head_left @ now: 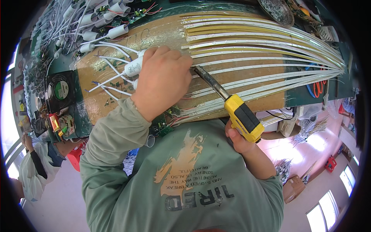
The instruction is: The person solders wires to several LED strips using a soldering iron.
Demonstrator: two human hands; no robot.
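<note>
My left hand (164, 79) is closed, knuckles up, over the near ends of the LED strips; its fingertips are hidden, and so is whatever they grip. White cylindrical housings (133, 67) with white cables poke out from beneath it on the left. My right hand (239, 137) is wrapped round a yellow and black soldering gun (244, 118). The gun's metal barrel slants up and left, its tip close beside my left fingers. Several long white LED strips (247, 60) fan out to the right, with thin red wires at some ends. A green circuit board (163, 125) hangs by my left wrist.
Brown cardboard (92, 108) covers the bench. More white housings, cables and boards (96, 23) are heaped at the far left. A black fan (60, 91) stands at left, orange-handled scissors (318, 89) at right, a metal dish (277, 11) at the back. Another person's arm (38, 160) shows at far left.
</note>
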